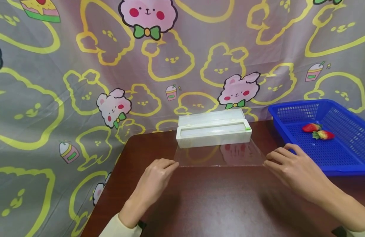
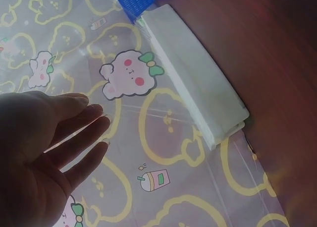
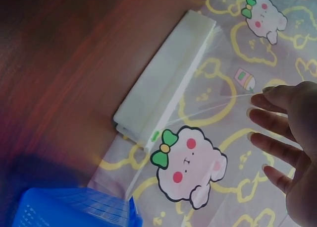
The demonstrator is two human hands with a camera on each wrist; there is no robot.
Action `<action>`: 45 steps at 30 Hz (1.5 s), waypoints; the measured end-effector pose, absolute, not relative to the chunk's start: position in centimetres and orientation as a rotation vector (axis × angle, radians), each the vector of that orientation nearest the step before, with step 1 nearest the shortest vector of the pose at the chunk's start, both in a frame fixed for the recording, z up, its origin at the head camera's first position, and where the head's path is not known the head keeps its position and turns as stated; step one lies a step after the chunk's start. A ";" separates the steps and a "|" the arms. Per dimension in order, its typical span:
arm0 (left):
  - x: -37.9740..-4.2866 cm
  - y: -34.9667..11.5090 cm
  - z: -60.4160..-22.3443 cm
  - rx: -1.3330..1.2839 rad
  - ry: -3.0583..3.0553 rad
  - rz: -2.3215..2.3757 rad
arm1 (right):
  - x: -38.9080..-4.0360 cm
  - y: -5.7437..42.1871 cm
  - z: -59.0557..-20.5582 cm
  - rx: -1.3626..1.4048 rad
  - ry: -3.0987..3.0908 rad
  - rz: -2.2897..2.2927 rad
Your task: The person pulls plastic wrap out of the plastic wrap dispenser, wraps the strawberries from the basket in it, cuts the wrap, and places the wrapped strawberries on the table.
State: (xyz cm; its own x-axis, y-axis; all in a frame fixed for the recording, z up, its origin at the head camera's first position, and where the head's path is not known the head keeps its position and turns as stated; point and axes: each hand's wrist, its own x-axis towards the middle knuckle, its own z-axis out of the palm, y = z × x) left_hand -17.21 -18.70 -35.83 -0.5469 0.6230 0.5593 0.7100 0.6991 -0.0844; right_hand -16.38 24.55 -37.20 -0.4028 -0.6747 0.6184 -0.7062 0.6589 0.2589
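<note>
A white box (image 1: 215, 140) stood on a brown table (image 1: 212, 200), its lid (image 1: 209, 118) raised. Clear plastic film (image 1: 200, 157) stretched from the box's front. In front of the box's left end, a person's left hand (image 1: 155, 177) pinched one film corner; in front of its right end, the right hand (image 1: 296, 174) pinched the other, remaining fingers (image 3: 270, 123) loosely spread on both. Right of the box, a blue basket (image 1: 348, 170) contained two strawberries (image 1: 324, 134).

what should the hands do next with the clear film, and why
Probably draw a little more clear film toward the person, keeping it level: the left hand and right hand each pinch a front corner, its front edge looks straight between them, and only a short stretch spans from the white box.
</note>
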 end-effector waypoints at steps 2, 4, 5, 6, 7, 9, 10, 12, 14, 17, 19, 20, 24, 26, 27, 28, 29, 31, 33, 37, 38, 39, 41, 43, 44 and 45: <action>-17.2 -18.7 -36.0 -1.033 -2.340 -0.195 | -16.4 24.6 -37.3 1.091 -2.162 0.061; -17.1 -18.8 -36.2 -1.046 -2.348 -0.181 | -16.4 24.6 -37.6 1.128 -2.159 0.067; -17.1 -18.8 -36.3 -1.053 -2.350 -0.176 | -16.5 24.5 -37.7 1.144 -2.157 0.069; -17.1 -18.8 -36.5 -1.060 -2.358 -0.171 | -16.5 24.5 -37.9 1.161 -2.152 0.072; -17.1 -18.9 -36.6 -1.065 -2.370 -0.166 | -16.6 24.5 -38.1 1.178 -2.146 0.079; -17.0 -18.9 -36.9 -1.075 -2.398 -0.162 | -16.7 24.3 -38.6 1.200 -2.144 0.098; -17.0 -19.0 -37.1 -1.081 -2.410 -0.163 | -16.7 24.3 -38.9 1.206 -2.143 0.112; -16.9 -19.0 -37.4 -1.093 -2.428 -0.168 | -16.7 24.1 -39.6 1.209 -2.143 0.143; -16.9 -19.1 -37.8 -1.107 -2.435 -0.175 | -16.7 24.1 -40.4 1.203 -2.148 0.177; -16.9 -19.1 -38.4 -1.131 -2.429 -0.165 | -16.7 24.1 -41.6 1.188 -2.150 0.205; -17.0 -19.0 -38.9 -1.150 -2.423 -0.148 | -16.7 24.1 -42.2 1.184 -2.153 0.214; -17.0 -19.0 -39.0 -1.159 -2.420 -0.139 | -16.8 24.1 -42.4 1.187 -2.153 0.215; -17.1 -18.9 -39.7 -1.202 -2.413 -0.113 | -17.0 24.0 -43.4 1.203 -2.142 0.218; -17.2 -18.9 -40.0 -1.230 -2.411 -0.106 | -17.1 24.1 -44.0 1.210 -2.132 0.200; -17.2 -18.8 -40.2 -1.243 -2.412 -0.105 | -17.2 24.2 -44.3 1.214 -2.130 0.191; -17.2 -18.8 -40.3 -1.255 -2.415 -0.104 | -17.2 24.2 -44.6 1.217 -2.127 0.175; -17.2 -18.7 -40.5 -1.266 -2.421 -0.106 | -17.3 24.3 -44.8 1.220 -2.124 0.160; -17.2 -18.6 -40.8 -1.278 -2.445 -0.107 | -17.3 24.3 -45.3 1.223 -2.128 0.132; -17.3 -18.5 -41.1 -1.279 -2.488 -0.109 | -17.2 24.2 -45.5 1.221 -2.135 0.113; -17.6 -18.3 -41.8 -1.272 -2.586 -0.104 | -17.3 24.2 -46.0 1.210 -2.152 0.093; -17.7 -18.2 -42.0 -1.271 -2.602 -0.100 | -17.4 24.2 -46.2 1.213 -2.156 0.095; -17.7 -18.2 -42.2 -1.274 -2.612 -0.095 | -17.4 24.2 -46.4 1.214 -2.157 0.088; -17.9 -18.1 -42.6 -1.284 -2.616 -0.080 | -17.6 24.2 -46.8 1.220 -2.160 0.075; -18.0 -18.0 -42.9 -1.295 -2.615 -0.068 | -17.7 24.2 -47.2 1.221 -2.157 0.057; -18.0 -18.0 -43.1 -1.298 -2.618 -0.061 | -17.8 24.2 -47.4 1.225 -2.152 0.051; -18.1 -17.9 -43.2 -1.302 -2.621 -0.053 | -17.8 24.2 -47.5 1.221 -2.151 0.047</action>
